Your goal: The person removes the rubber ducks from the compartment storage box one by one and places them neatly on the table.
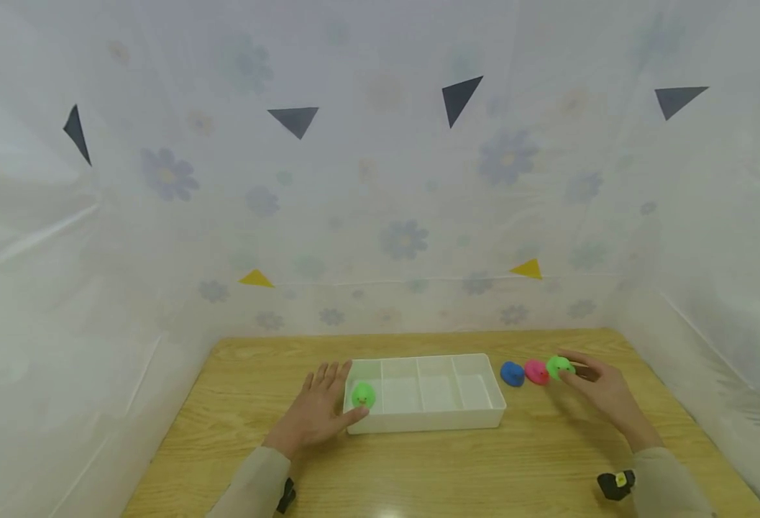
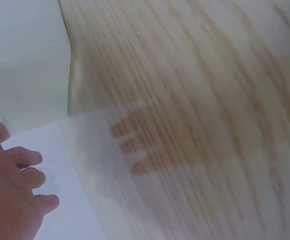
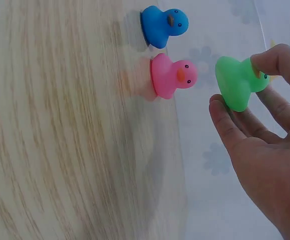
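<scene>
Between thumb and fingers, my right hand (image 1: pixel 605 392) pinches a green toy duck (image 3: pixel 235 82), raised off the table in the right wrist view. Beside it a pink toy duck (image 3: pixel 172 76) and a blue toy duck (image 3: pixel 162 26) stand upright on the wood. My left hand (image 1: pixel 318 406) lies at the left end of a white divided tray (image 1: pixel 425 421), fingers extended along that end and thumb over the front rim. In the tray's leftmost compartment sits another green duck (image 1: pixel 363 395). The left wrist view shows the left fingers (image 2: pixel 29 157) next to the tray's wall.
The tray's other compartments lie to the right of the green duck. A wooden table (image 1: pixel 431 467) carries everything. Pale flower-patterned sheeting (image 1: pixel 380 201) with black and yellow triangles rises behind it and at both sides.
</scene>
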The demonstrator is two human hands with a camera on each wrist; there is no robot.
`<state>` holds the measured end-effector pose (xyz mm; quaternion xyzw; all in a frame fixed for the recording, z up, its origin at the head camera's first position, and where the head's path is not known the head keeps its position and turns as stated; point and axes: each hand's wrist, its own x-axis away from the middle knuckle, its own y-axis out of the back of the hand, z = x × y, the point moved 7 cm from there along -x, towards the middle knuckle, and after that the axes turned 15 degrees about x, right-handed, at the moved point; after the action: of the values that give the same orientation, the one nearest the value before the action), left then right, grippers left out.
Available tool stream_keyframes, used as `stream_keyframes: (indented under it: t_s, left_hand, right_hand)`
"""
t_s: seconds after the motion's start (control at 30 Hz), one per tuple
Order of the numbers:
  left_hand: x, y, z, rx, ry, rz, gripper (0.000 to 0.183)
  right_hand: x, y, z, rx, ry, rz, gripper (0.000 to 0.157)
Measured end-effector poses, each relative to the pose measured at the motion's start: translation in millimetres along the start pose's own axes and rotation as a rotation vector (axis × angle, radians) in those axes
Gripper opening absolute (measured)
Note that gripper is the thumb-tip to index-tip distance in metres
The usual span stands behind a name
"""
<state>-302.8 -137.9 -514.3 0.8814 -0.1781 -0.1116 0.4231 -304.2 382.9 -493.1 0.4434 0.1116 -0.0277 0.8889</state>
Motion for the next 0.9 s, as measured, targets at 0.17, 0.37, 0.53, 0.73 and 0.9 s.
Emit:
stream_keyframes:
  t_s: [0.17,0.37,0.53,0.73,0.9]
  left_hand:
    - [0.4,-1.5,1.8,0.011,0.007,0.005,0.101]
    - [0.1,-0.5,1.3,0.022,0.001,0.0,0.1]
    - [-0.4,-0.3,2.6,0.019,0.01,0.002,0.101]
    - [-0.5,-0.5,2.1,0.029,0.009,0.006,0.1]
    - [0.1,0.0,-0.1,0.036,0.001,0.006,0.099]
  right_hand:
    - [-1,-0.2,-8,0.001,-0.047,0.032,0.058]
    - [-2,-0.7,-20,-0.024,-0.076,0.04,0.059]
    - [-7,-2.0,-28,0.005,-0.087,0.039,0.06]
    - [-9,-10.4,-42,0.02,-0.124,0.053,0.058]
    - [-11,-16.2,-48,0.025,-0.161,0.06,0.059]
